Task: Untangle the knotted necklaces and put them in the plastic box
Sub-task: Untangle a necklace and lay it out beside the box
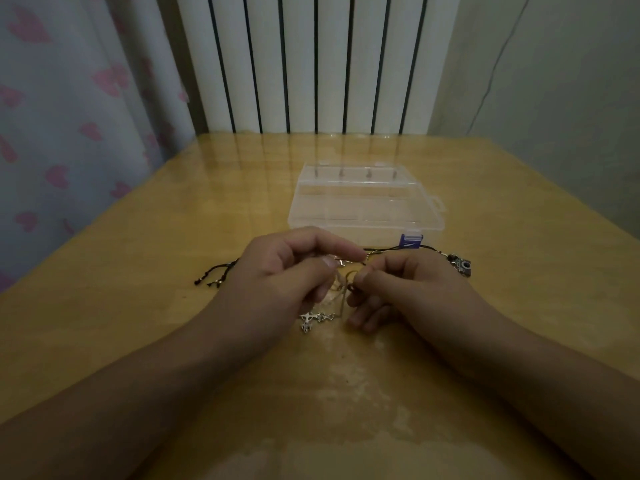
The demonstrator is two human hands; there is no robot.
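Both hands meet over the middle of the tabletop (138,341), working at a tangle of necklaces (341,282) held between them. The left hand (280,271) has its thumb and forefinger curled and pinching a thin strand of the tangle, fingertips pointing toward the right hand. The right hand (398,282) pinches the dark cord at the knot with thumb and forefinger, its other fingers curled beneath. Just below the left hand's fingers, silver cross pendants (311,320) lie on the tabletop. Out past the left hand's knuckles, black cord ends (216,277) trail across the wood. Beyond the right hand, a black cord runs to a small camera-shaped charm (462,266), with a blue charm (411,241) just behind. Farther ahead of both hands sits the clear plastic box (363,202), lid closed, compartments showing through
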